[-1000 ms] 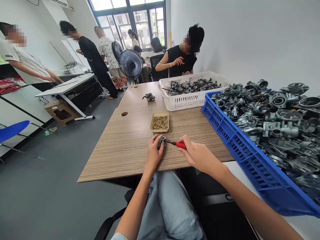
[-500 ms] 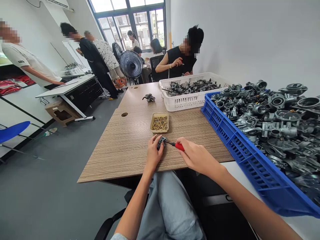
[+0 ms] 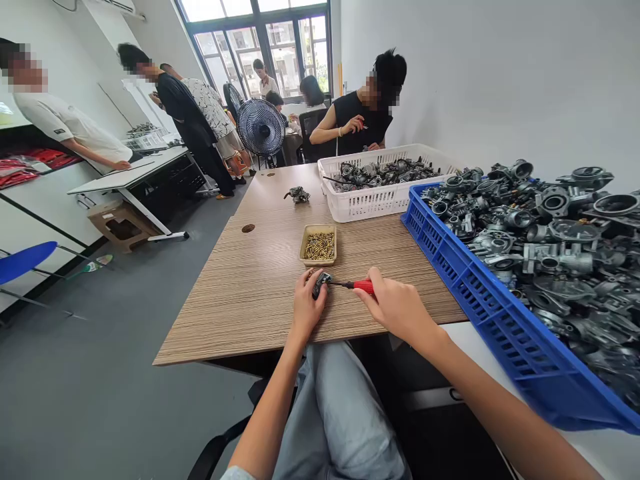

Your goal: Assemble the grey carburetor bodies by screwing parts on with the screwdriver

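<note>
My left hand (image 3: 307, 305) is closed around a small grey metal carburetor (image 3: 321, 283), held at the wood-grain table (image 3: 240, 293) near its front edge. My right hand (image 3: 395, 303) grips the red handle of a screwdriver (image 3: 363, 286). Its dark shaft points left, with the tip at the carburetor; the exact contact point is too small to make out. Just beyond my left hand stands a small cream tray (image 3: 302, 255) with many brass-coloured jets or screws (image 3: 320, 247) in it.
To the right, a blue crate (image 3: 480, 313) is heaped with carburetors (image 3: 555, 253). Behind it stands a white crate (image 3: 380, 201) of similar parts. One carburetor (image 3: 298, 194) lies farther back on the table. A co-worker (image 3: 361, 113) sits across; others stand at left near a fan (image 3: 262, 127).
My right hand's fingers have shifted on the screwdriver handle, which now lies more level. My left hand keeps the carburetor in almost the same place.
</note>
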`<state>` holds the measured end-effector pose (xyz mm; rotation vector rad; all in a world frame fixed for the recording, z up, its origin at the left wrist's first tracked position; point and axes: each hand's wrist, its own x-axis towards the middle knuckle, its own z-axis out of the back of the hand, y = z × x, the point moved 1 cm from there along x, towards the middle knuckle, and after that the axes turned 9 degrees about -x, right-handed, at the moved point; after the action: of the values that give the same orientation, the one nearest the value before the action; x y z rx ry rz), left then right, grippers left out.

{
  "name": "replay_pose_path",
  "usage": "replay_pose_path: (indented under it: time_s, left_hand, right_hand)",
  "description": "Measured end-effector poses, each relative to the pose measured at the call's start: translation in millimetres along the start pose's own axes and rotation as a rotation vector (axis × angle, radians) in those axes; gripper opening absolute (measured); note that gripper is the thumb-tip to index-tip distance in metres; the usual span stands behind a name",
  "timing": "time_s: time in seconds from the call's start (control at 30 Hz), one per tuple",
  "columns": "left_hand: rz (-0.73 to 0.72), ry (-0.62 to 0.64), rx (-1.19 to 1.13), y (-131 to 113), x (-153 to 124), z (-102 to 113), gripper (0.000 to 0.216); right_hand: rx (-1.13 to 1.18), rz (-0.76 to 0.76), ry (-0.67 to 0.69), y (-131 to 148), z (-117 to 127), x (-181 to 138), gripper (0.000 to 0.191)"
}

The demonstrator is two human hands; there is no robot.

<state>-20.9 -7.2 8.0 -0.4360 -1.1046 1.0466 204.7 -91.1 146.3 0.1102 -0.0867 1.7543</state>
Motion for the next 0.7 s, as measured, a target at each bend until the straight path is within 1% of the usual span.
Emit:
replay_pose_path:
  time_s: [0.07, 0.1, 0.23, 0.33, 0.47, 0.6, 0.7]
  left_hand:
    - [0.002, -0.001, 0.001, 0.5, 0.2, 0.2, 0.04]
    - [0.003, -0.002, 0.002, 0.7, 0.2, 0.3, 0.04]
    - [0.008, -0.008, 0.008, 1.1, 0.1, 0.9, 0.04]
    - [0.01, -0.006, 0.01, 1.1, 0.3, 1.6, 0.04]
    - [0.018, -0.005, 0.002, 2.3, 1.2, 2.3, 0.039]
    - [0.02, -0.007, -0.012, 4.8, 2.0, 2.3, 0.04]
    - [0.021, -0.009, -0.018, 5.7, 2.2, 2.5, 0.04]
  right_hand:
    - [0.003, -0.006, 0.004, -2.3, 0.0, 0.4, 0.031]
    - [0.03, 0.014, 0.002, -3.4, 0.0, 0.1, 0.03]
    - [0.224, 0.165, -0.015, -6.5, 1.5, -4.8, 0.017]
    - [0.265, 0.207, 0.003, -6.9, 2.6, -8.3, 0.012]
    - [0.211, 0.155, 0.009, -4.5, -0.1, -6.2, 0.01]
    - [0.085, 0.053, -0.006, -1.9, -4.8, -0.5, 0.024]
    - [0.07, 0.019, -0.005, -2.7, -6.3, 1.2, 0.027]
